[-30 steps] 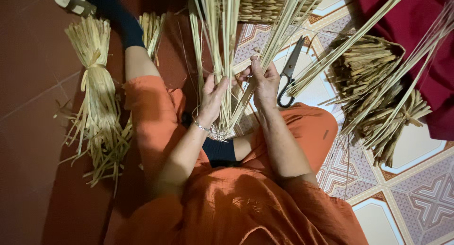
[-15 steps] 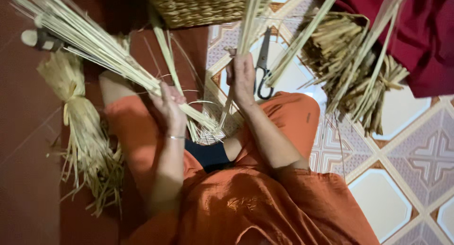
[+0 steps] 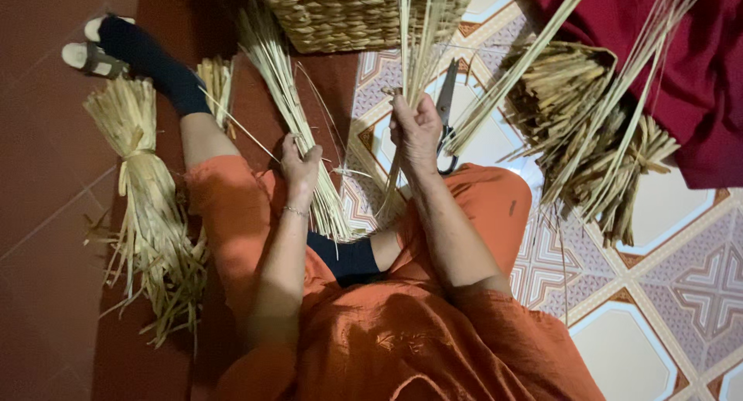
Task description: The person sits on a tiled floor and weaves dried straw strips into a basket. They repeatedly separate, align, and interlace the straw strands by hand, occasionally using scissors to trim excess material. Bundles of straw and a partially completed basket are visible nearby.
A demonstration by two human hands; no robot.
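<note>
we sat on the tiled floor (image 3: pixel 696 293) in our big orange clothes (image 3: pixel 387 331), one leg out long with a dark sock (image 3: pixel 147 56) on it. a dark red cloth (image 3: pixel 681 60) lay at the far right. a woven basket (image 3: pixel 348 10) stood at the top, just past our hands. a tied bundle of dry straw (image 3: pixel 147 215) lay on the left beside our leg, and a loose heap of cut straw ends (image 3: pixel 596 130) lay on the right, under some long stalks.

our left hand (image 3: pixel 300 165) was closed around a thick bunch of long straw stalks (image 3: pixel 286 91). the bunch went up toward the basket and down to our lap. our right hand (image 3: pixel 416 130) was closed too, and it held a thinner bunch of stalks (image 3: pixel 422 37) that stood almost straight up.

we think the stalks were light and dry. they looked a bit stiff but bendy, and one alone could snap or slip out. so a good place to hold them was near the middle of the bunch, with the whole hand wrapped tight around it.

a pair of dark scissors (image 3: pixel 445 114) lay on the floor just beside our right hand. a thin bracelet (image 3: pixel 292 210) was on our left wrist.
</note>
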